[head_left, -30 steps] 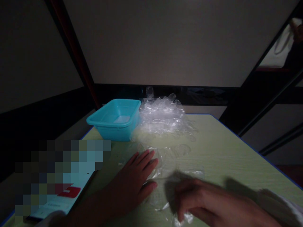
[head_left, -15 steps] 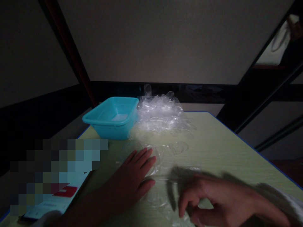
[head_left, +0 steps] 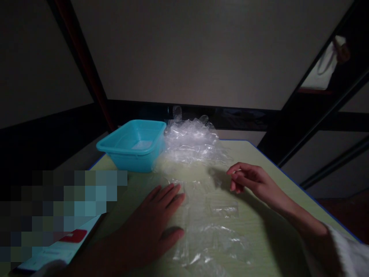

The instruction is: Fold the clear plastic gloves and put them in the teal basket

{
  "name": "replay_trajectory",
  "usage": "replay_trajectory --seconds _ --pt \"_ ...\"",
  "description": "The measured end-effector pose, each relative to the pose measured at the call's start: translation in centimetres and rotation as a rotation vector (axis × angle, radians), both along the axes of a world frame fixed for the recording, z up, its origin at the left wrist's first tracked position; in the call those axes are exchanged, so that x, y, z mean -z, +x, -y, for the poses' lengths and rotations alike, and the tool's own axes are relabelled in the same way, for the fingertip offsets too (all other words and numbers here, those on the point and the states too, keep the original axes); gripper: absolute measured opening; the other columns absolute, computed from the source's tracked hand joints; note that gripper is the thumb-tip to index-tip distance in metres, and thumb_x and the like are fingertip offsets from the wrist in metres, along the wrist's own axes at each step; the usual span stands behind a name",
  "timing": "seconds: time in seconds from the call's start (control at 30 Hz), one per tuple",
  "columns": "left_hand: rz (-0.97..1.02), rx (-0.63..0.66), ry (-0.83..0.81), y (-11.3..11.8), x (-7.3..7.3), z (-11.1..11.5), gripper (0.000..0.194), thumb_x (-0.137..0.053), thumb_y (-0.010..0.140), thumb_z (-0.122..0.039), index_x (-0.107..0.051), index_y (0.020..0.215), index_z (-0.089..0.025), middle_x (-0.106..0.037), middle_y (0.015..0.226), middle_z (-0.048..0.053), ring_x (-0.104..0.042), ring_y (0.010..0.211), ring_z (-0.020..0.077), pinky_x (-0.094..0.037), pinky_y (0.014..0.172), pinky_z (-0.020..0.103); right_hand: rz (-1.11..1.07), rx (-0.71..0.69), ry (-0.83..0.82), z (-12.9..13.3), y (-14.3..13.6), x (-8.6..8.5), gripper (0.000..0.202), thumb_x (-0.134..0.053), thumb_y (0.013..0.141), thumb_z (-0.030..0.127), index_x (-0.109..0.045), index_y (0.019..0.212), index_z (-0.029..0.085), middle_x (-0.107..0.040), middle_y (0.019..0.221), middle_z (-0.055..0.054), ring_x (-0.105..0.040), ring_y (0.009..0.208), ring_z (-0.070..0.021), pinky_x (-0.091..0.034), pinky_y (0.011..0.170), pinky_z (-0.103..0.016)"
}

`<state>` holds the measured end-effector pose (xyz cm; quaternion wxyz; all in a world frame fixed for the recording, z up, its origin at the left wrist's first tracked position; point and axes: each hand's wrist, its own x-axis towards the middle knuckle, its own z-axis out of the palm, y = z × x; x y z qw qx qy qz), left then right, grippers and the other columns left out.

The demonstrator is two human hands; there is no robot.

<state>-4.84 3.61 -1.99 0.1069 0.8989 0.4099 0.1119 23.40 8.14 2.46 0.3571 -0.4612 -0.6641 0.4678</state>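
My left hand (head_left: 157,217) lies flat with its fingers stretched out, its fingertips at the left edge of a clear plastic glove (head_left: 198,209) spread on the table. My right hand (head_left: 250,179) hovers over the table to the right of the glove's far end. Its fingers are curled and the thumb is close to the index finger; nothing shows between them. Beyond both hands is a heap of clear plastic gloves (head_left: 191,140), loosely piled, with some glove fingers sticking up. The near end of the spread plastic is crumpled, and its outline is hard to make out.
A blue plastic basin (head_left: 134,157) with something white inside stands left of the heap. At the left edge lies a lit phone or tablet (head_left: 54,250), partly pixelated. The pale table (head_left: 259,219) has a blue edge; a wall panel rises behind it.
My right hand has moved forward from the near end of the plastic to its far right, uncovering the near part. My left hand stays flat in place. The view has shifted slightly.
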Motion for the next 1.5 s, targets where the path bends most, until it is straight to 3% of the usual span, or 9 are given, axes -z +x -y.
replay_trajectory --seconds 0.27,0.43,0.57,0.7,0.93,1.13,1.27,1.37,1.5 --pt "-0.035 -0.034 -0.031 0.4 -0.9 0.2 0.065 -0.060 0.074 -0.035 -0.039 0.134 -0.020 -0.034 0.143 0.011 -0.031 0.131 0.0297 -0.024 0.107 0.052 0.315 -0.197 0.008 0.4 0.2 1.9 0.029 -0.067 0.065 0.019 -0.051 0.089 0.017 -0.050 0.071 0.003 -0.047 0.058 -0.0089 -0.038 0.050 -0.021" --pt "-0.036 -0.044 -0.052 0.4 -0.9 0.2 0.064 -0.059 0.075 -0.034 -0.039 0.134 -0.018 -0.033 0.144 0.012 -0.029 0.131 0.0298 -0.022 0.107 0.052 0.320 -0.265 -0.002 0.6 0.4 2.2 0.036 -0.059 0.066 0.010 -0.048 0.100 0.017 -0.045 0.066 0.006 -0.043 0.055 -0.0080 -0.036 0.048 -0.021" --pt "-0.026 -0.045 -0.073 0.4 -0.8 0.3 0.064 -0.060 0.075 -0.033 -0.038 0.133 -0.018 -0.032 0.144 0.011 -0.029 0.132 0.0300 -0.022 0.108 0.053 0.296 -0.230 0.016 0.6 0.2 2.0 0.034 -0.058 0.066 0.010 -0.048 0.097 0.017 -0.043 0.067 0.006 -0.042 0.055 -0.0072 -0.036 0.048 -0.020" --pt "-0.010 -0.041 -0.052 0.4 -0.8 0.3 0.064 -0.060 0.075 -0.033 -0.038 0.134 -0.019 -0.032 0.144 0.011 -0.029 0.131 0.0302 -0.024 0.106 0.054 0.230 -0.289 -0.127 0.6 0.3 1.6 0.041 -0.061 0.066 0.013 -0.043 0.103 0.018 -0.049 0.074 0.004 -0.046 0.055 -0.0067 -0.038 0.048 -0.020" --pt "0.016 -0.039 -0.050 0.5 -1.2 0.3 0.065 -0.060 0.073 -0.032 -0.039 0.132 -0.018 -0.035 0.142 0.014 -0.032 0.130 0.0319 -0.024 0.105 0.056 0.446 -0.329 -0.171 0.7 1.8 -0.1 0.039 -0.058 0.068 0.013 -0.045 0.106 0.016 -0.051 0.061 0.006 -0.047 0.052 -0.0096 -0.034 0.046 -0.021" --pt "0.006 -0.039 -0.034 0.4 -0.9 0.4 0.074 -0.061 0.073 -0.033 -0.028 0.138 -0.016 -0.030 0.144 0.015 -0.029 0.131 0.0335 -0.023 0.104 0.060 0.519 -0.165 0.054 0.3 1.4 -0.1 0.021 -0.056 0.072 0.024 -0.052 0.091 0.016 -0.042 0.053 0.007 -0.039 0.047 -0.0096 -0.029 0.042 -0.022" --pt "-0.047 -0.038 -0.033 0.5 -0.8 0.3 0.078 -0.060 0.074 -0.034 -0.022 0.140 -0.017 -0.026 0.146 0.015 -0.024 0.133 0.0318 -0.022 0.105 0.058 0.615 -0.040 0.278 0.6 0.0 0.1 0.011 -0.048 0.080 0.024 -0.053 0.085 0.017 -0.049 0.056 0.003 -0.042 0.049 -0.0107 -0.031 0.046 -0.024" --pt "-0.078 -0.048 -0.042 0.6 -1.3 0.3 0.077 -0.059 0.075 -0.033 -0.023 0.139 -0.016 -0.026 0.146 0.016 -0.025 0.133 0.0320 -0.022 0.105 0.058 0.663 -0.038 0.387 1.3 -1.1 0.2 0.012 -0.043 0.083 0.021 -0.055 0.083 0.017 -0.057 0.065 -0.002 -0.049 0.055 -0.0128 -0.037 0.051 -0.026" --pt "-0.094 -0.074 -0.053 0.7 -1.8 0.4 0.074 -0.058 0.075 -0.032 -0.025 0.138 -0.014 -0.030 0.144 0.018 -0.030 0.131 0.0340 -0.025 0.103 0.059 0.679 -0.147 0.572 2.1 -2.6 0.8 0.015 -0.042 0.086 0.020 -0.056 0.083 0.015 -0.059 0.079 -0.007 -0.055 0.070 -0.0163 -0.044 0.064 -0.030"
